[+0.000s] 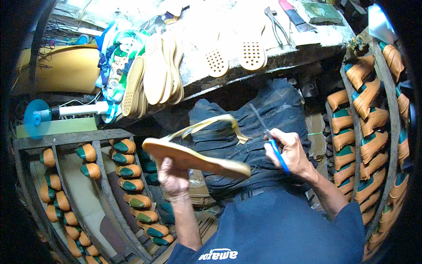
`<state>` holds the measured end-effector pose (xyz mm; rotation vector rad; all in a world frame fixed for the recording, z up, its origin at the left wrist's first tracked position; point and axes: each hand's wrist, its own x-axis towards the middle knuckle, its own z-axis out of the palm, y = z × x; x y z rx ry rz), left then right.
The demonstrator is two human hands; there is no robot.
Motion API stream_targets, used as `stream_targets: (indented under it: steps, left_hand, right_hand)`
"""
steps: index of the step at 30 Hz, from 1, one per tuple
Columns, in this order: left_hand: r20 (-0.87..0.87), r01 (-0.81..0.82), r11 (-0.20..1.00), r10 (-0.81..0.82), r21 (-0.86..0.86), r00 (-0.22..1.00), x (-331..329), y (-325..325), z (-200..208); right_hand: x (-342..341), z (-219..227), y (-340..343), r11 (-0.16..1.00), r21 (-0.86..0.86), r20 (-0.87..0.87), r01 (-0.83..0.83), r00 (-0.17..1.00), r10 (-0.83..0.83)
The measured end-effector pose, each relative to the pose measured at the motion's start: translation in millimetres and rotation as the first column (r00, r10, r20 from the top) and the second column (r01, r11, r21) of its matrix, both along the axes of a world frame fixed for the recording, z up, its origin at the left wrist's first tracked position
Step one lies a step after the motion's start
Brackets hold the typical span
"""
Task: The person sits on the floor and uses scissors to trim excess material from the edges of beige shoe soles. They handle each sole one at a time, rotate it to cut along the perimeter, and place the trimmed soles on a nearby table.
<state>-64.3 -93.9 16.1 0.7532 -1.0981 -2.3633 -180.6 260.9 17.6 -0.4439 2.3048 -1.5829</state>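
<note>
My left hand [173, 178] grips a tan-brown sandal [195, 160] from below, near one end of its sole. The sole is tilted in front of my lap. Above it arches a cream strap [206, 123], its loose end hanging past the sole. My right hand [288, 152] is closed round a blue-handled tool [278, 156] with a slim metal blade pointing up and away. Whether the tool is scissors or a single blade I cannot tell. A short distance separates the blade from the strap's end.
A worktop [202, 26] ahead carries perforated cream soles [252, 55], stacked soles [162, 68], pliers [276, 26] and a red-handled knife [298, 16]. Racks of tan-and-green shoe forms stand at left [101, 176] and right [356, 132]. A small blue fan [37, 116] is at left.
</note>
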Motion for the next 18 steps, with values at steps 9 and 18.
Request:
stream_targets:
  steps: [9,18]
  left_hand:
    - [0.471,0.473,0.881,-0.429,0.028,0.771,71.8,-26.8,-38.7]
    - [0.655,0.650,0.088,0.048,-0.755,0.754,35.0,8.2,-28.0]
  right_hand:
    - [39.8,-44.6,29.1,0.984,-0.060,0.417,-0.170,0.891,0.180]
    - [34.5,-49.3,20.0,0.991,-0.131,0.573,-0.031,0.814,0.101]
